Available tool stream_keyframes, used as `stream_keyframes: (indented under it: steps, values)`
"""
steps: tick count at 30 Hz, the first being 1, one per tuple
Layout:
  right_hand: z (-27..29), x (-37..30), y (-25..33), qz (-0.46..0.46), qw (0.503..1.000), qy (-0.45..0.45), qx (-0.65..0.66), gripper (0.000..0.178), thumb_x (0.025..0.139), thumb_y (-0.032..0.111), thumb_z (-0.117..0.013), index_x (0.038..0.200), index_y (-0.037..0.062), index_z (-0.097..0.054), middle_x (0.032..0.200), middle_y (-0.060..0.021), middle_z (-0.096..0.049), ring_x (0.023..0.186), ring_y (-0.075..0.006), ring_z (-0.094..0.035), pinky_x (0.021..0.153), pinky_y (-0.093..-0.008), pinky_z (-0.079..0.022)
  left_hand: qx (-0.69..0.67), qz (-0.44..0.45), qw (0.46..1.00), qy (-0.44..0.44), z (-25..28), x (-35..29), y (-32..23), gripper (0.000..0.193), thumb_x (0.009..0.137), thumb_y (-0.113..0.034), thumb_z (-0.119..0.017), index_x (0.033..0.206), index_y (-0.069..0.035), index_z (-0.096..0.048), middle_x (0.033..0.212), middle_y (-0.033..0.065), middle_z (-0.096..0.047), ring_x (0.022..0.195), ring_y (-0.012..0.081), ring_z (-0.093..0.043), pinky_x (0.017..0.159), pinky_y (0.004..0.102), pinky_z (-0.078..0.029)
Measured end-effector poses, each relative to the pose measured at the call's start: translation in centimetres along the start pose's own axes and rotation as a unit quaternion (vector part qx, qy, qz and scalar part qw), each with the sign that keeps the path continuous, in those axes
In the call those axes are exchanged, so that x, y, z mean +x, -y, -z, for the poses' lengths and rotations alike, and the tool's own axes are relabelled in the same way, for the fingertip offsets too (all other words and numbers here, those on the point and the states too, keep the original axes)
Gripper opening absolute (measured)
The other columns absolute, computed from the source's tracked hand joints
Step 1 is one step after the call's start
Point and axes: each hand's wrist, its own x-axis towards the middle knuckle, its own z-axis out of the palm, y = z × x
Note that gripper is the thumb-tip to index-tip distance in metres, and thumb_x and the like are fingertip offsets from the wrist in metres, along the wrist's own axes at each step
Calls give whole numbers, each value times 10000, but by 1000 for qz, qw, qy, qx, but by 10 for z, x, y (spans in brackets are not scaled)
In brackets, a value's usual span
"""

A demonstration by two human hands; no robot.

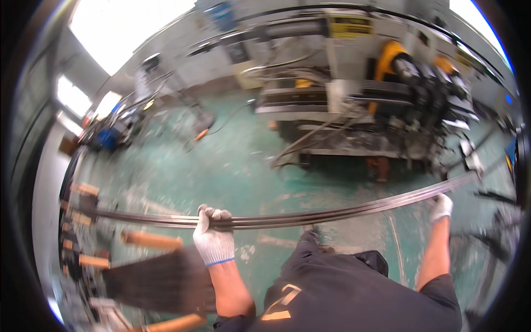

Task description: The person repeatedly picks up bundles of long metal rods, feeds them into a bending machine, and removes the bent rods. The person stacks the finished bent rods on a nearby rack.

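Note:
Several long, thin metal bars (310, 219) stretch side by side across my front, from the rack at the left to the far right. My left hand (214, 235), in a white knit glove with a blue cuff edge, is closed around them left of my body, fingers curled over the top. Farther right, my right hand (441, 208), also in a white glove, grips the bars near their right end; its fingers are partly hidden. The bars look bowed in this wide view.
A large machine (343, 94) with yellow and black parts stands ahead. At left is a rack with wood-coloured padded arms (152, 239), beside a dark stack of bars (160, 282). A stand (202, 122) trails a cable on the green floor (177, 166). Dark stands are at right.

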Motion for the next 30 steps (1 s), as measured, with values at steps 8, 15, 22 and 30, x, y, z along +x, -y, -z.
stream_keyframes:
  steps: [8, 15, 22, 30]
  values:
    - [-198, -75, 20, -10, 919, 134, 372, 117, 1007, -36, -574, 1103, 31, -582, 1020, -117, -671, 1034, -328, -689, 988, -600, -586, 0, 225, 958, 178, -77, 76, 170, 154, 981, -64, -663, 1125, -9, -669, 1008, 137, -697, 1037, 346, -647, 1140, 570, -445]
    - [-161, 42, 140, 137, 944, 17, 298, 165, 1032, 153, -683, 1135, 27, -652, 999, -119, -708, 947, -308, -707, 862, -471, -603, 52, 78, 968, 233, -137, 239, 122, 238, 1039, -146, -614, 1202, 27, -608, 1052, 139, -672, 1045, 299, -669, 1103, 482, -524]
    - [-152, 169, 205, 164, 936, -48, 309, 200, 990, 270, -767, 1071, 100, -698, 889, -32, -700, 787, -225, -686, 747, -425, -599, 120, 126, 960, 220, -163, 314, 231, 275, 1039, -311, -666, 992, -43, -625, 983, 82, -651, 978, 257, -636, 1033, 467, -520]
    - [-175, 244, 252, 226, 926, -34, 301, 269, 999, 209, -671, 1185, 25, -729, 1115, -86, -738, 998, -218, -685, 885, -391, -563, 189, 186, 952, 150, -223, 292, 387, 374, 1103, -350, -551, 1067, 11, -641, 1097, 149, -650, 1077, 310, -621, 1047, 483, -488]
